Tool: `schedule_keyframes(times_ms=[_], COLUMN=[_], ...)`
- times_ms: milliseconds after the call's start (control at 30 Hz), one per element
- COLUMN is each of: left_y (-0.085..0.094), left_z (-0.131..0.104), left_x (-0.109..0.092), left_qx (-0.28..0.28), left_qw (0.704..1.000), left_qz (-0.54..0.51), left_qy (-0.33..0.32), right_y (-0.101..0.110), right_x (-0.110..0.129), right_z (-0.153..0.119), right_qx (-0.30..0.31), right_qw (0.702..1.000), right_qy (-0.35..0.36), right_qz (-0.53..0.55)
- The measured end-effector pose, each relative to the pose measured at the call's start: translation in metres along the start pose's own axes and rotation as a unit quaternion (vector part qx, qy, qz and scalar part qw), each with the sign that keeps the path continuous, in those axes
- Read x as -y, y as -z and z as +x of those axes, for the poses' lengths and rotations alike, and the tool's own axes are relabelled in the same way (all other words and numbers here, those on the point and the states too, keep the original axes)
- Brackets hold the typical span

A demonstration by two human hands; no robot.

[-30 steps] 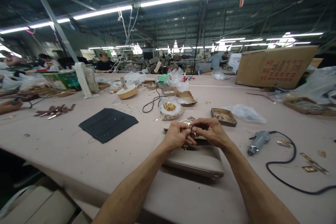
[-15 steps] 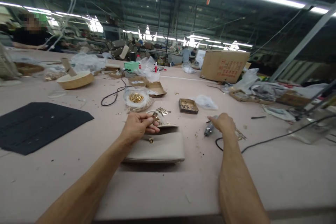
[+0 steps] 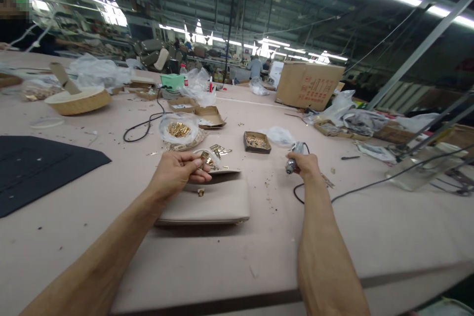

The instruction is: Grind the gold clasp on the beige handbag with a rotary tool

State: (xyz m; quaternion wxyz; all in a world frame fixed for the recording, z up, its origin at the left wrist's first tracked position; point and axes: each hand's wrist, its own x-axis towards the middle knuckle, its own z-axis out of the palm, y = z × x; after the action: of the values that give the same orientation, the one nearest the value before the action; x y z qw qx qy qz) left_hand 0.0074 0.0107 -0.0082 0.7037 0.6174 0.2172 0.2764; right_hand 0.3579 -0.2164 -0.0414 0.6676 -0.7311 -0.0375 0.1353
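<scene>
A beige handbag [image 3: 211,202] lies on the table before me, its flap raised and a small gold turn-lock [image 3: 200,192] on its front. Above the flap, my left hand [image 3: 176,170] pinches a small gold metal fitting [image 3: 204,157] between thumb and fingers. To the right of the bag, my right hand [image 3: 306,164] is wrapped round a grey electric screwdriver [image 3: 291,166], lifted with its metal nose toward me. Its dark cord trails off rightward. Behind the bag are loose gold fittings [image 3: 220,150] and a plastic bag of gold pieces [image 3: 178,130].
A small carton of gold parts [image 3: 257,142] sits beyond the handbag. At left are a black sheet [image 3: 48,168] and a tape roll [image 3: 79,102]. A large cardboard box [image 3: 309,85] stands at the back. One person [image 3: 17,17] is at far left.
My right hand has closed round the screwdriver and raised it off the table, its nose now turned toward me. My left hand still pinches the gold fitting. The view has shifted rightward.
</scene>
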Motion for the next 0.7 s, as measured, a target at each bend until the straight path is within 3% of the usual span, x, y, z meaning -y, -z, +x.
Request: schedule_keyframes(times_ms=[167, 333, 500, 700], left_y=[0.002, 0.000, 0.000, 0.001], left_z=[0.002, 0.002, 0.001, 0.001], left_x=[0.000, -0.001, -0.001, 0.000], left_qx=[0.003, -0.005, -0.017, -0.014], left_qw=[1.000, 1.000, 1.000, 1.000], left_qz=[-0.009, -0.017, -0.016, 0.004], left_qy=[0.004, 0.006, 0.015, 0.008], right_y=[-0.006, 0.003, 0.022, 0.033], right_x=[0.018, 0.009, -0.007, -0.006], right_z=[-0.015, -0.029, -0.024, -0.023], right_qx=[0.079, 0.153, 0.154, 0.158], right_qw=[0.976, 0.936, 0.912, 0.893], right_qy=[-0.053, -0.103, -0.089, -0.082], right_qz=[0.197, 0.300, 0.370, 0.413])
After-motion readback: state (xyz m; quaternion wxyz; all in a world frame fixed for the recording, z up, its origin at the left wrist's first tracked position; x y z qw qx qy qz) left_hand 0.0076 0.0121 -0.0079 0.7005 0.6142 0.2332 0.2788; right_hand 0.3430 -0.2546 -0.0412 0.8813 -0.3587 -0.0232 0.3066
